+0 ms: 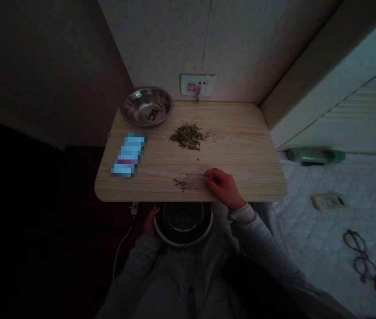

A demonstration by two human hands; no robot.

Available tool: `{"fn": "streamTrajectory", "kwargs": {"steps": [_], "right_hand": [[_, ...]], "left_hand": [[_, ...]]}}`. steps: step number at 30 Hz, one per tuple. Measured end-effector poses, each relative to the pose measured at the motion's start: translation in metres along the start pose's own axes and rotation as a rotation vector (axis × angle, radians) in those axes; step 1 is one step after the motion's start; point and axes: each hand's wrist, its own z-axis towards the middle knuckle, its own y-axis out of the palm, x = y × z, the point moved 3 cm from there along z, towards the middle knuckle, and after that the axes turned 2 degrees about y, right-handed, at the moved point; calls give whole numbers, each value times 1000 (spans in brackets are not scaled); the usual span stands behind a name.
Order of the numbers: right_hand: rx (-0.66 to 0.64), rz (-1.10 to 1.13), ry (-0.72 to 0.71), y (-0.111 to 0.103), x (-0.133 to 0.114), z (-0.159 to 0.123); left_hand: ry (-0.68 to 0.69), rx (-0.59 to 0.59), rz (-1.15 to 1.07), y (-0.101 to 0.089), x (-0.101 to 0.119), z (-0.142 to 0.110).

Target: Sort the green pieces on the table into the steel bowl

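My right hand (219,185) is closed in a pinch near the table's front edge. Its fingers hold a thin clear piece with a curved edge (192,178), whose kind I cannot make out. Small dark grains (181,184) lie scattered beside that piece. Just below the table edge, my left hand (150,221) grips the left rim of a round bowl (184,243) with a pale rim. Inside the bowl is a layer of dark grains (183,217). Farther back on the table sits a pile of dark greenish grains (188,136), with small pale grains (217,134) to its right.
A steel bowl (134,116) stands at the back left of the wooden table (247,155). In front of it lies a lit, blurred phone (129,155). A wall socket (191,85) holds a plug. On the white bedding at right are a green bottle (317,156), a remote (330,201) and glasses (360,254).
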Motion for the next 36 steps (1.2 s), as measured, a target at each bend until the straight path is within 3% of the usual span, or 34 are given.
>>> {"fn": "streamTrajectory", "kwargs": {"steps": [5,12,17,22,36], "right_hand": [[-36,-20,-44,0,-3,-1],[-36,-18,-42,0,-4,-1],[-67,-23,-64,1,-4,-2],[-49,-11,-63,2,-3,-3],[-61,-29,-65,4,-7,-5]], "left_hand": [[-33,-50,-9,1,-2,0],[17,-9,-9,0,0,-1],[-61,-50,-6,7,0,-5],[4,9,6,6,2,-4],[1,33,16,5,1,-4]]}}
